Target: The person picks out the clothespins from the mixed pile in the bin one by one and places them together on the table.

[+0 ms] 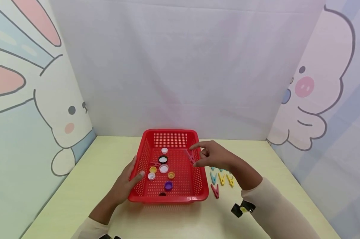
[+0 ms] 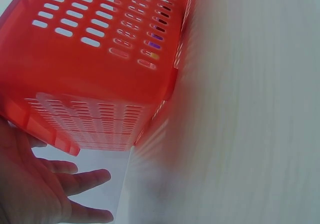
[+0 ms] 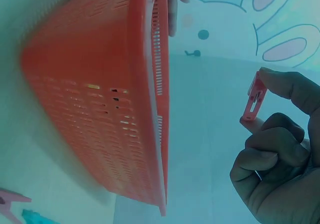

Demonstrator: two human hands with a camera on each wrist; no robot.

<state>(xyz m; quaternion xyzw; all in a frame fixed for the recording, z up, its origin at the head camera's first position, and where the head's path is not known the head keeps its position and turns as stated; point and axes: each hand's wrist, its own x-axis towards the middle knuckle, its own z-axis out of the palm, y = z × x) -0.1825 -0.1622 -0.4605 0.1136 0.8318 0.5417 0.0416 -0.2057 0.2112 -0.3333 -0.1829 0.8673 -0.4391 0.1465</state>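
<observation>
My right hand pinches a red-pink clothespin between thumb and index finger, its other fingers curled in. In the head view it hangs over the right side of a red plastic basket. At the basket's left rim rests my left hand, thumb over the inner side, fingers spread fairly straight outside the wall. Inside lie several bottle caps, including a purple cap, a black-rimmed cap and a yellow cap. Another red-pink clothespin lies among them.
Right of the basket, several clothespins lie on the pale table: a red clothespin, a blue clothespin and yellow clothespins. More blue ones are partly hidden under my right hand. A grey-white cloth wall stands behind.
</observation>
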